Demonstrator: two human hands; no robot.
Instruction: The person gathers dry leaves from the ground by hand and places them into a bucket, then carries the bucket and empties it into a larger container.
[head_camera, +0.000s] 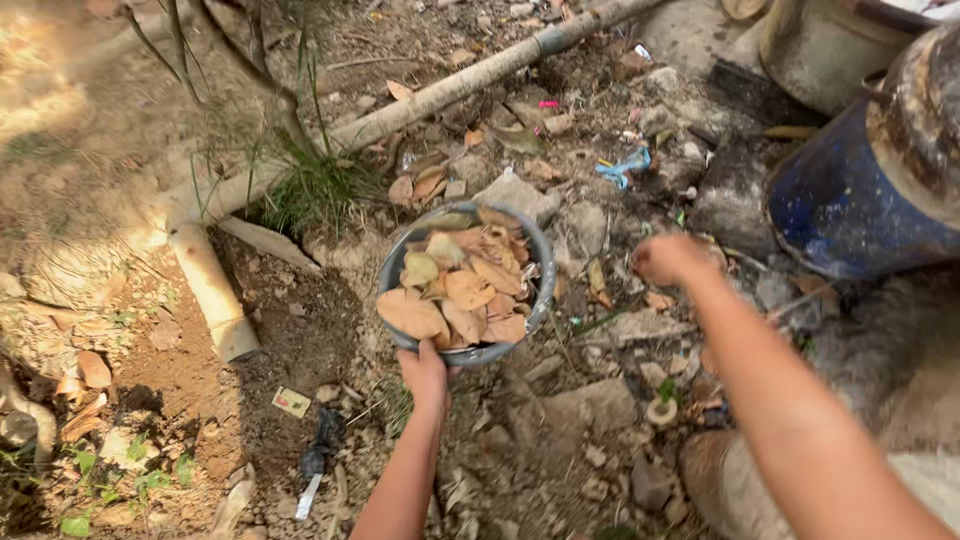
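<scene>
Metal bowl (466, 285): round, grey, filled to the rim with dry brown leaves (460, 290); held just above stony, littered ground at the middle of the view.

Left hand (424, 370): closed on the bowl's near rim, arm reaching up from the lower edge.

Right hand (668, 258): to the right of the bowl, apart from it, fingers curled down toward the ground; the pictures do not show whether it holds anything.

Blue drum (860, 200): rusted on top, lying well right of the bowl, beyond the right hand.

Pale pipe (450, 90): runs diagonally behind the bowl, from upper right to the left; a short broken length (212, 290) lies left of the bowl.

Grass tuft (315, 185): green, behind and left of the bowl, against the pipe.

Flat stone (518, 195): just behind the bowl's far rim.

Blue plastic scrap (624, 165): behind and right of the bowl, among stones and fallen leaves.

Dark-handled tool (318, 460): on the soil below and left of the bowl, beside a small paper scrap (291, 401).
</scene>
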